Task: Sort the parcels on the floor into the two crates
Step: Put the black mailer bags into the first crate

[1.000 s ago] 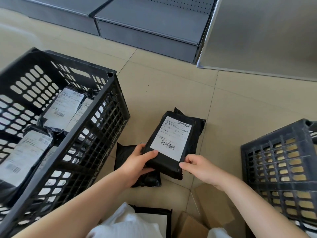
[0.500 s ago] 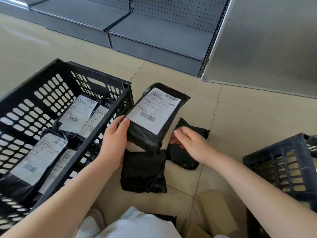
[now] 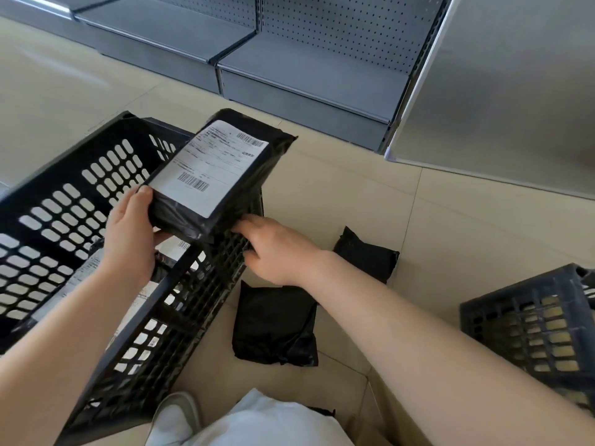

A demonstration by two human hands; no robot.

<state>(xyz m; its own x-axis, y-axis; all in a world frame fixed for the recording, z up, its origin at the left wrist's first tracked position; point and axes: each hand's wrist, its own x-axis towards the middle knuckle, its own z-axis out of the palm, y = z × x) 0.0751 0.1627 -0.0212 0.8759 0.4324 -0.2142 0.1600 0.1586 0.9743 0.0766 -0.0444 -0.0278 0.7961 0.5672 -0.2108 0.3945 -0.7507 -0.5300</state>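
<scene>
A black parcel with a white shipping label [image 3: 214, 175] is held tilted over the near rim of the left black crate [image 3: 54, 201]. My left hand [image 3: 130, 233] grips its lower left corner. My right hand [image 3: 273, 249] touches its lower right edge with fingers spread against the crate's wall. Inside the left crate lie several labelled parcels [image 3: 87, 268], partly hidden by my left arm. Two black parcels lie on the floor: one [image 3: 273, 326] under my right wrist, another [image 3: 367, 255] just beyond it. The right crate [image 3: 528, 323] stands at the right edge.
Grey metal shelving [image 3: 289, 69] runs along the back, with a tall grey panel [image 3: 502, 91] at the right. My white shoe [image 3: 175, 416] and white clothing [image 3: 257, 423] fill the bottom centre, beside brown cardboard [image 3: 380, 429]. Beige floor tiles lie between the crates.
Both hands lifted the labelled parcel off the floor and carried it left and up, over the left crate's rim. The view tilted upward.
</scene>
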